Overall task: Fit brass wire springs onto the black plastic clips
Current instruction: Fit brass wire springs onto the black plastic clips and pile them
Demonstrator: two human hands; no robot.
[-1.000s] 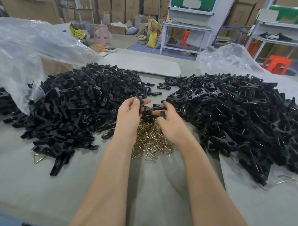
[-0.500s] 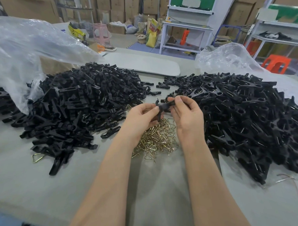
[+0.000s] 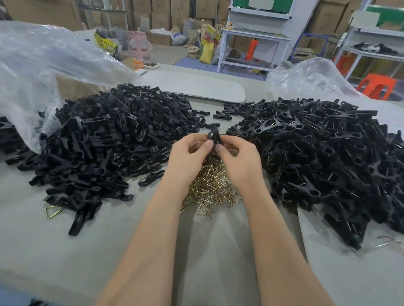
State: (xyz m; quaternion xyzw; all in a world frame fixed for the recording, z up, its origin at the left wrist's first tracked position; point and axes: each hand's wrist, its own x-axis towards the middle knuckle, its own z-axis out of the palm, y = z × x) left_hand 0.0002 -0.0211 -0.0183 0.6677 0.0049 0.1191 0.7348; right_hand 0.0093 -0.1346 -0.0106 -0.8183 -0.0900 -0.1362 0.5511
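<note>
Now left hand point(image 3: 187, 153) and right hand point(image 3: 239, 159) pinching one black clip point(image 3: 213, 135) between fingertips, above brass springs point(image 3: 210, 187)

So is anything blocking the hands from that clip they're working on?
Nothing visible does. The left hand and right hand both pinch the black clip at their fingertips, above the pile of brass springs.

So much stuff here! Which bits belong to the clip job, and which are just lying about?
In the job: left hand, right hand, the clip they pinch, brass springs, left clip heap, right clip heap.
Lying about: pink stool, orange stool, yellow sack.
</note>
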